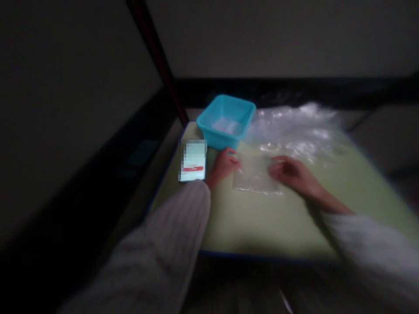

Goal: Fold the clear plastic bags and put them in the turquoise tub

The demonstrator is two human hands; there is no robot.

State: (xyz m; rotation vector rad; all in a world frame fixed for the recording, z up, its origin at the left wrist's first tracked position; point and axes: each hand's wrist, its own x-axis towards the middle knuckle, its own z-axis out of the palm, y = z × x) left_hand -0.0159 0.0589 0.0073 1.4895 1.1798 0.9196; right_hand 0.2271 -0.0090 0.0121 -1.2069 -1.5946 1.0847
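Note:
Between my hands is a clear plastic bag, roughly square, low over or on the yellow-green tabletop. My left hand has its fingers curled at the bag's upper left edge and appears to pinch it. On the opposite side, my right hand is closed at the right edge, thumb and fingers drawn together on the film. Blur hides the exact fingertip contact. Just beyond my left hand stands a turquoise plastic basin with some clear or whitish material in it.
A heap of loose clear plastic bags covers the table's far right part. A phone with a lit screen lies left of my left hand. The table has a blue edge; a dark reddish pole rises behind its far left corner.

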